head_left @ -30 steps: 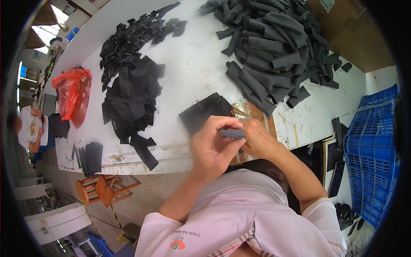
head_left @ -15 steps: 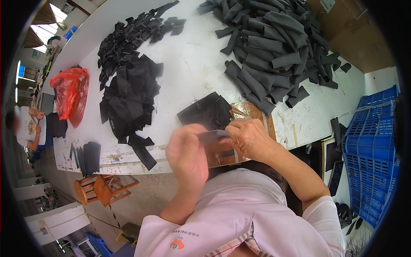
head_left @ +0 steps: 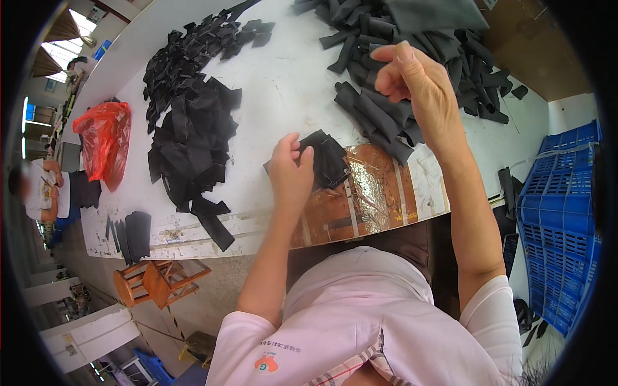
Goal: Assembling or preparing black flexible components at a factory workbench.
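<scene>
The left hand (head_left: pixel 291 172) rests near the table's front edge, fingers together and pressed flat on a small stack of black fabric squares (head_left: pixel 325 159) that pokes out to the right of the fingertips, partly over a shiny brown taped patch (head_left: pixel 364 206). The stack lies flat, roughly square, one corner pointing away from the person, so no clear long axis shows. To keep it neat, the pressing fingers should probably stay flat and steady so the layers do not slide.

Farther off, the right hand (head_left: pixel 418 87) is raised above a heap of rolled black strips (head_left: pixel 412 71), fingers curled loosely together; whether they pinch anything cannot be told. Beyond the left fingertips, well apart, lies a pile of flat black pieces (head_left: pixel 190 135) on the white table (head_left: pixel 290 77).
</scene>
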`<state>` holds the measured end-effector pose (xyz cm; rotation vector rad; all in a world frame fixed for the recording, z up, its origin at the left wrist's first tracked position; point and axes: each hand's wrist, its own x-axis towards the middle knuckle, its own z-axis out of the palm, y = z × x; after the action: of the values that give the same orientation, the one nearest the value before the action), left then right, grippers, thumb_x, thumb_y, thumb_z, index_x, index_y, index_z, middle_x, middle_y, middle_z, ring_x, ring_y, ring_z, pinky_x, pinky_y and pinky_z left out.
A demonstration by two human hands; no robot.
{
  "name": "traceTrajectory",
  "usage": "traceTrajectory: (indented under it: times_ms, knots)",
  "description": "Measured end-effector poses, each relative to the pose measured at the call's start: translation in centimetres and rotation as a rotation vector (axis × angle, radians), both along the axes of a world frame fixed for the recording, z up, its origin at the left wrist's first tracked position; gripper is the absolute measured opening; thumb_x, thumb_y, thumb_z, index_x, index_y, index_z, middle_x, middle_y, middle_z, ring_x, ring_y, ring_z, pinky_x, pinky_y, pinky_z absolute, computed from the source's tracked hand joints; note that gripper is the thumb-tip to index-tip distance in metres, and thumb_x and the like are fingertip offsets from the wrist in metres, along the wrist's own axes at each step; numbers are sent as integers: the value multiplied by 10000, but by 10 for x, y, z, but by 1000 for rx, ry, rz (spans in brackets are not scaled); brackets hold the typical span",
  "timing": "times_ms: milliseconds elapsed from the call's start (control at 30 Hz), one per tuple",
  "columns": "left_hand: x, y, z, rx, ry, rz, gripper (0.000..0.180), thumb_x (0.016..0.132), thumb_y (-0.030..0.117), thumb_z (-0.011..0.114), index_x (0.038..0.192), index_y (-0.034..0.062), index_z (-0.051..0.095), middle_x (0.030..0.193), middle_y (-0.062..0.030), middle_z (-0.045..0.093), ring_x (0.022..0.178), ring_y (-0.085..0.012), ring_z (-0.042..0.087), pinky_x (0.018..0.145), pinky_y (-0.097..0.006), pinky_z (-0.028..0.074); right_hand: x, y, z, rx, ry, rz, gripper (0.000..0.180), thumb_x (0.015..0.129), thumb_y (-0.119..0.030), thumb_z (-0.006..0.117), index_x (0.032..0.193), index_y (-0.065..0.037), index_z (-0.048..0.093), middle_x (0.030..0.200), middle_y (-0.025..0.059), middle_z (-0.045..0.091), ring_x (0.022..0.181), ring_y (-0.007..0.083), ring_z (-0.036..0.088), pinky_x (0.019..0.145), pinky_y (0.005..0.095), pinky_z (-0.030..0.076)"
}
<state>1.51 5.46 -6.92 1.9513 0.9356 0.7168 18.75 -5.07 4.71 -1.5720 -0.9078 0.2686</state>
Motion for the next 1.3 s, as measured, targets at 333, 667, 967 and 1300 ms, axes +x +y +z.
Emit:
traceTrajectory:
  times_ms: [333,667,967,1300]
  knots:
    - [9,21,-44,264,365,-38,112,722,94,614,740,14,537,801,-140,495,795,-319,488,681,-396,408,-87,-69,-73,-335,460,339,368,905,-304,435,783,20,558,594,23,490,551,82,444,508,223,380]
    - [13,27,-48,324,386,37,80,711,96,630,740,46,574,803,-135,528,805,-315,517,703,-387,428,-114,-65,-69,-441,169,401,273,849,-208,513,738,34,574,624,148,555,543,254,535,523,341,421]
    - [6,32,-47,339,348,-80,99,720,100,614,767,31,560,790,-134,520,806,-313,510,706,-385,423,-127,-63,-74,-493,112,419,258,824,-196,539,741,48,560,681,185,566,608,329,558,564,378,439]
    - [-29,14,2,197,-130,-71,43,798,29,499,803,5,463,794,-111,533,702,-245,497,647,-328,416,-140,-67,-64,-294,-370,369,172,686,-131,656,727,-8,542,692,98,543,597,262,529,504,344,422]
